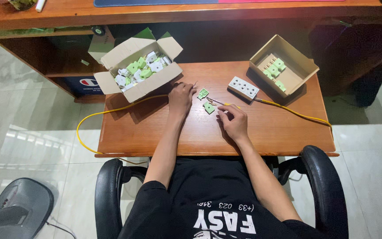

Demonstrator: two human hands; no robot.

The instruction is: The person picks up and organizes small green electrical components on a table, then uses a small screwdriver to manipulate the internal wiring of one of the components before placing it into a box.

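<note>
The right hand (233,121) is being rested on the wooden bench (270,132), its fingers drawn together on what appears to be the end of a yellow cable (295,113); the grip itself is too small to be seen clearly. Just to the far left of that hand, a small green part (209,107) is being kept on the bench, and a second green part (203,93) is lying just beyond it. The left hand (181,97) is being held palm down on the bench, fingers loosely curled and closed on nothing that can be made out, close beside the second green part. To the far left of it, an open cardboard box (111,82) is being used to hold green and white parts. To the right, a white socket strip (243,87) is lying on the bench, and past it a second open box (299,57) is holding a few green parts. Another stretch of yellow cable is being left hanging in a loop off the bench's left edge.
</note>
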